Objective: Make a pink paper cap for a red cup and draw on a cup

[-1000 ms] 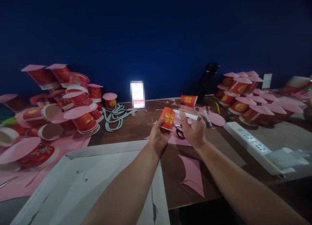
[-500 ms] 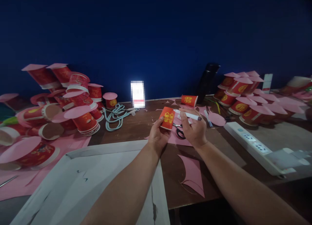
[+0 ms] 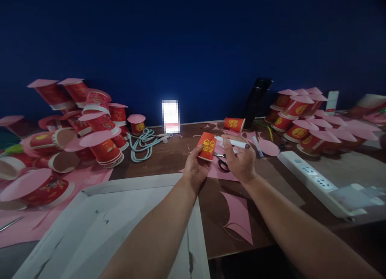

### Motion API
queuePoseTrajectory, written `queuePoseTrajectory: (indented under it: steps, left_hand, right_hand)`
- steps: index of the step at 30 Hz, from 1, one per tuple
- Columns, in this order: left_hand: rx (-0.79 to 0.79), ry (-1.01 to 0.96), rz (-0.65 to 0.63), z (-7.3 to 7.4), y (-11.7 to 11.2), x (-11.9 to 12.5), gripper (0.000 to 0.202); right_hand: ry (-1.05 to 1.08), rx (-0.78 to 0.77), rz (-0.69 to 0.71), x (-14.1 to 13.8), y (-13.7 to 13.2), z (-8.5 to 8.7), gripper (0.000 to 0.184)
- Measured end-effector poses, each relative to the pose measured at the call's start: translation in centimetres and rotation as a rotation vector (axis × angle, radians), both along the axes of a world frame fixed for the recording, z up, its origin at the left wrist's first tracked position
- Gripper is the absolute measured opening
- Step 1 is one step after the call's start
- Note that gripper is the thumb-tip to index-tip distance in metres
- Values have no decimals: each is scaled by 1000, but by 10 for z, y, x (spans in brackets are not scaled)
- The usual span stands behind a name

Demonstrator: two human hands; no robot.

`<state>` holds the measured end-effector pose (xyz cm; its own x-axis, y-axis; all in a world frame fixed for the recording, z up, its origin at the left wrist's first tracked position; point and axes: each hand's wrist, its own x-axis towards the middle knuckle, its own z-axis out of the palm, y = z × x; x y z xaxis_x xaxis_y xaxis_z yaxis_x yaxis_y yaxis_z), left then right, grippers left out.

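My left hand (image 3: 195,166) grips a red paper cup (image 3: 206,146) with yellow characters, its thumb on the near side. In my right hand (image 3: 243,162) is a white marker pen (image 3: 235,142), held like a writing tool with its tip at the cup's right edge; whether it touches cannot be made out. Below the marker, scissors with black handles (image 3: 223,164) lie on pink paper, partly hidden by my right hand. A second red cup (image 3: 234,124) lies on its side behind.
Red cups with pink paper discs pile up at the left (image 3: 101,148) and stand in rows at the right (image 3: 321,142). A power strip (image 3: 307,174), coiled cable (image 3: 140,146), black bottle (image 3: 257,102), lit screen (image 3: 170,117) and white box lid (image 3: 99,230) surround my arms.
Almost nothing differs. Both hands keep hold of the cup and the marker in nearly the same place, and the view has shifted very slightly.
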<state>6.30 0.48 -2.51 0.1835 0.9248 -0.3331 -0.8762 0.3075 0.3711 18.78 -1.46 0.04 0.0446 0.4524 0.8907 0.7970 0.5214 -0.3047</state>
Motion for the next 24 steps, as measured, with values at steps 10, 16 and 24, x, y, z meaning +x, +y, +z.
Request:
queuePoseTrajectory:
  steps: [10, 16, 24]
  left_hand:
    - [1, 1, 6, 1, -1, 0, 16]
    - [2, 1, 10, 1, -1, 0, 16]
    - [2, 5, 13, 1, -1, -1, 14]
  right_hand:
    - [1, -12, 9, -1, -1, -1, 16]
    - [1, -32, 2, -2, -3, 1, 17]
    - [-7, -51, 11, -1, -2, -2, 17]
